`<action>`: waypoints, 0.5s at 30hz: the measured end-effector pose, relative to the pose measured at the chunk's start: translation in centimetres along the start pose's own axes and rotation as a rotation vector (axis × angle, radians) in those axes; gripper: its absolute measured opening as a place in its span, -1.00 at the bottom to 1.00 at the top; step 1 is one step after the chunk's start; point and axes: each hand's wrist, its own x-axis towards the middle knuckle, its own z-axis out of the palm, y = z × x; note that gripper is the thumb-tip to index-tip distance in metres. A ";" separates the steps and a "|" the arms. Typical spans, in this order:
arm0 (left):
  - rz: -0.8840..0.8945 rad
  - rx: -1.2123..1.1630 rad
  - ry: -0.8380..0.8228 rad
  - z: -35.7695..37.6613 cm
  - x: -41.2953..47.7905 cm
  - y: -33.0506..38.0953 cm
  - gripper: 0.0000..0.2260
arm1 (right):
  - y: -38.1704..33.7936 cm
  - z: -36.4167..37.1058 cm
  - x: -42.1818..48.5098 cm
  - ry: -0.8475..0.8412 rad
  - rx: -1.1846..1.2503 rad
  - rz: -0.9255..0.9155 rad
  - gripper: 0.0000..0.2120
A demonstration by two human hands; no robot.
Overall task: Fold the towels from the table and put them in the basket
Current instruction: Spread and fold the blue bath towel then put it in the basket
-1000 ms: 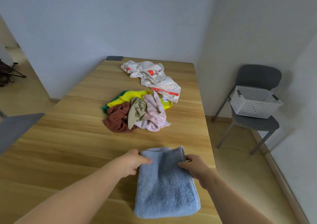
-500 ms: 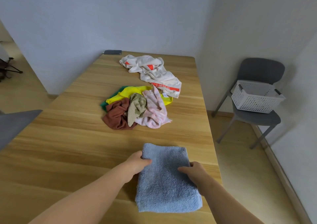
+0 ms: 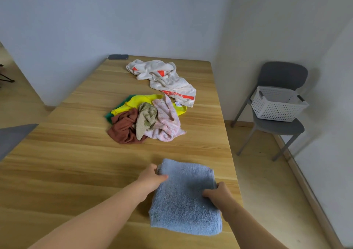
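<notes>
nubby blue terry towel (image 3: 186, 199) on smooth matt wood-grain table (image 3: 76, 162); perforated white plastic basket (image 3: 277, 106)

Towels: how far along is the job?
Done: blue towel folded on the table. In hand: left hand and right hand grip its sides. Left: move it to the basket, which shows no towels; then the mixed pile and the white towel, both unfolded.
</notes>
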 end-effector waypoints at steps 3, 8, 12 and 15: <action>-0.134 -0.037 -0.054 1.0 -0.4 -0.4 -0.44 | 0.5 0.7 0.2 0.084 -0.093 0.002 -0.47; -0.250 -0.162 -0.106 1.5 -0.6 -1.3 -0.32 | 0.0 1.3 -1.1 -0.137 0.466 0.140 -0.58; -0.267 -0.265 -0.147 0.7 -0.9 -1.3 -0.45 | 0.0 1.0 -2.3 -0.295 0.610 0.143 -0.75; -0.203 -0.328 -0.192 -0.2 -0.5 0.1 -0.54 | -0.4 0.6 -2.3 -0.245 0.664 0.080 -0.70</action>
